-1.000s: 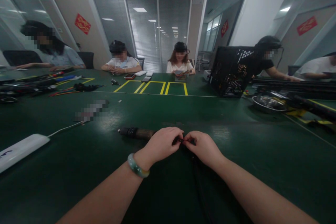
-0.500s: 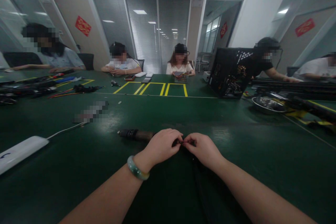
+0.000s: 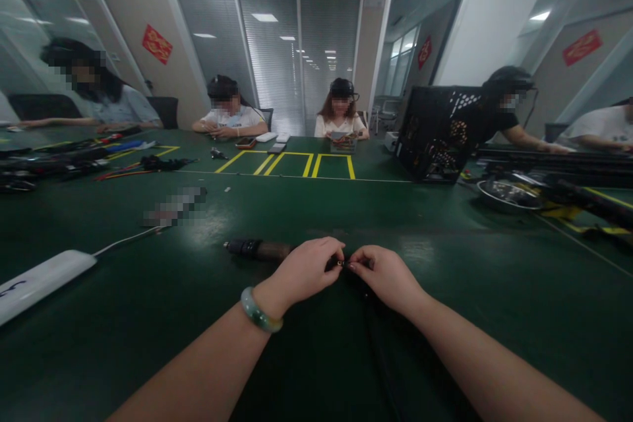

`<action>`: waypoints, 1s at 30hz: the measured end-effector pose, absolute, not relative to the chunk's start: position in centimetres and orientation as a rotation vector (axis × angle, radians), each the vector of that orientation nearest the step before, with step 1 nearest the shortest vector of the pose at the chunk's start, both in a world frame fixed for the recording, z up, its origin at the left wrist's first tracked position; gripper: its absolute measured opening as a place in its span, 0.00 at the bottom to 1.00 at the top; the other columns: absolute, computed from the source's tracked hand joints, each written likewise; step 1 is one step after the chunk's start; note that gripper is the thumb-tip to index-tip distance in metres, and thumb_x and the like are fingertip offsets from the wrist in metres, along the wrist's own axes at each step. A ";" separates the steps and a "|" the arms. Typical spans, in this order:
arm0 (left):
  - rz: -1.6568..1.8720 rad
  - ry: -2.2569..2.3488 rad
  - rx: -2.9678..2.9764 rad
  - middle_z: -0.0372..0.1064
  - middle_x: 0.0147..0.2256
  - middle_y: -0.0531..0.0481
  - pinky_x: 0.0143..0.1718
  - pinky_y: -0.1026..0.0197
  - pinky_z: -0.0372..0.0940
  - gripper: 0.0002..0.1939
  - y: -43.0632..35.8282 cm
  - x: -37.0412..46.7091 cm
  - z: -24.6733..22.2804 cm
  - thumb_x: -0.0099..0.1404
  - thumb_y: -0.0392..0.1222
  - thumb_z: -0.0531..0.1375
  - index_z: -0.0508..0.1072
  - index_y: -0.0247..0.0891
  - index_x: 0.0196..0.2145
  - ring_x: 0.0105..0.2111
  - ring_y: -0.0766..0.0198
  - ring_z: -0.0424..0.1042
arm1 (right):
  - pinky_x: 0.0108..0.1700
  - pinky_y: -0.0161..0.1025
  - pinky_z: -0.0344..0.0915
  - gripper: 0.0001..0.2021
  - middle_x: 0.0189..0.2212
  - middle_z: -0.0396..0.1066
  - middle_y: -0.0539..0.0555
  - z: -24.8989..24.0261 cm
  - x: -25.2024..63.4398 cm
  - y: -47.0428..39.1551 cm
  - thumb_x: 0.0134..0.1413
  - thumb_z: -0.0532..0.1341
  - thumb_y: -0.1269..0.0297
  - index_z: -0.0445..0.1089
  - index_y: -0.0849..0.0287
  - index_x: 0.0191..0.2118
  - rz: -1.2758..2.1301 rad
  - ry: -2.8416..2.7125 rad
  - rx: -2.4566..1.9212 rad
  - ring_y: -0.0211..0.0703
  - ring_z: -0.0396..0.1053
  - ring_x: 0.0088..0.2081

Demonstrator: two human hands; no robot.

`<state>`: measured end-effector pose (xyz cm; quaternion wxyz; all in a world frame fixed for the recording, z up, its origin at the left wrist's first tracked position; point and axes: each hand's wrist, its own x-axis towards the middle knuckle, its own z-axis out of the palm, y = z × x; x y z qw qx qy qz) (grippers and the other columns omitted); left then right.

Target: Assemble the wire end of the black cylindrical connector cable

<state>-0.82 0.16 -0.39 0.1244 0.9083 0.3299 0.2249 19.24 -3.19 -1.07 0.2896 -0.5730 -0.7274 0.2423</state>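
Note:
My left hand (image 3: 309,268), with a green and white bangle (image 3: 260,311) on its wrist, is closed on a small dark part (image 3: 340,263) with a shiny end. Facing it, my right hand (image 3: 383,273) has thumb and fingertips pinched together close to that part; what they hold is too small to make out. Behind the left hand a dark cylindrical tool (image 3: 260,250) lies on its side on the green table (image 3: 297,211). A long black item (image 3: 378,343), dim and hard to tell, runs from under the right hand toward the near edge.
At the left lie a white power strip (image 3: 47,283) and bundles of cables (image 3: 163,163). A black computer case (image 3: 432,135) stands at the back right, beside a metal bowl (image 3: 509,192). Several people sit around the table; one person's arm (image 3: 529,140) reaches over parts at the right.
My fingertips have drawn slightly apart, and the shiny end of the small part shows more clearly between them. The view has shifted a little.

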 end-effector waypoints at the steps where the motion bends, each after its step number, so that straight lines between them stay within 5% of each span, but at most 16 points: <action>1: 0.659 0.961 2.653 0.69 0.44 0.49 0.49 0.53 0.64 0.06 0.2 -0.8 -0.4 0.62 0.35 0.59 0.68 0.40 0.38 0.45 0.58 0.69 | 0.33 0.34 0.60 0.05 0.31 0.75 0.47 -1.1 19.2 -3.2 0.56 0.60 0.64 0.74 0.53 0.34 0.629 -1.949 -1.538 0.39 0.70 0.33; 30: 0.639 0.960 2.654 0.68 0.47 0.49 0.51 0.53 0.63 0.10 0.3 -0.9 -0.4 0.61 0.35 0.60 0.67 0.40 0.41 0.48 0.57 0.68 | 0.36 0.36 0.62 0.07 0.34 0.75 0.50 -0.3 18.9 -3.6 0.56 0.59 0.64 0.75 0.53 0.37 0.583 -2.016 -1.553 0.42 0.71 0.35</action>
